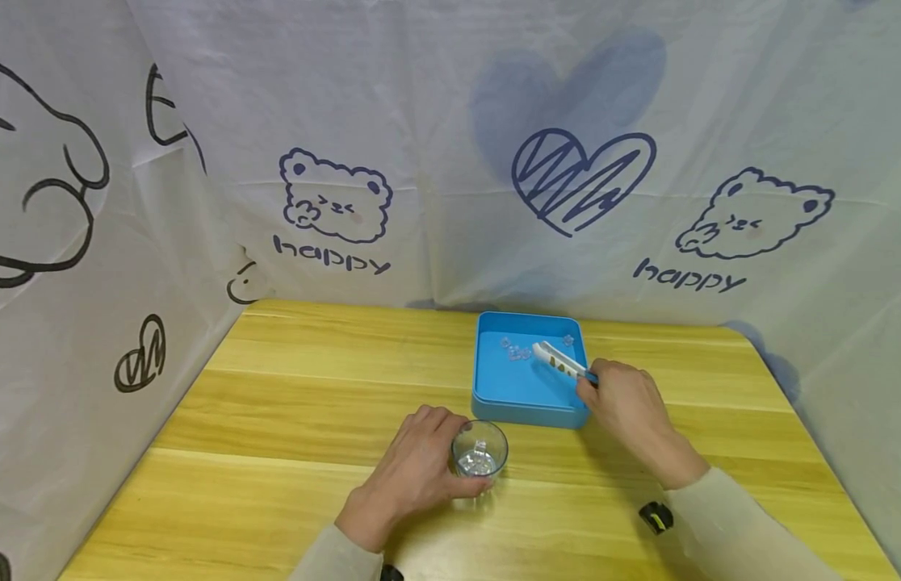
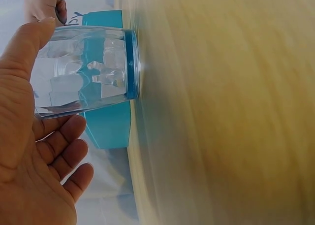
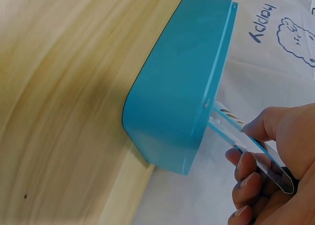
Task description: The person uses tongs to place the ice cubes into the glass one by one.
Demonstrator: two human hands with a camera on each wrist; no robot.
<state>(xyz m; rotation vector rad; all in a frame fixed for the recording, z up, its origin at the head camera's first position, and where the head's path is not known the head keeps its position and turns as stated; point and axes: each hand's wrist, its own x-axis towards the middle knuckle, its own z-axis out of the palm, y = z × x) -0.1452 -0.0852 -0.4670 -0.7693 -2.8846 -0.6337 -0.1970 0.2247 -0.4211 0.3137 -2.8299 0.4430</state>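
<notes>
My left hand [image 1: 410,468] holds a clear drinking glass [image 1: 461,452] between thumb and index finger. The glass stands upright on the table, with small transparent pieces in its bottom; in the left wrist view the other fingers [image 2: 74,153] curl loosely beside it. My right hand [image 1: 632,407] grips white-and-blue tongs [image 1: 559,361] by their bent end, thumb on one arm and fingers on the other. The tongs reach over the right side of a blue box [image 1: 526,413]. Several clear pieces [image 1: 518,353] lie inside, near the tips. The box wall [image 3: 172,77] hides the tips in the right wrist view.
The wood-grain table [image 1: 291,420] carries the glass just in front of the box. White cloth with drawn bears and hearts [image 1: 421,145] hangs behind the table and along both sides. The table's back edge [image 1: 349,303] runs close to the box.
</notes>
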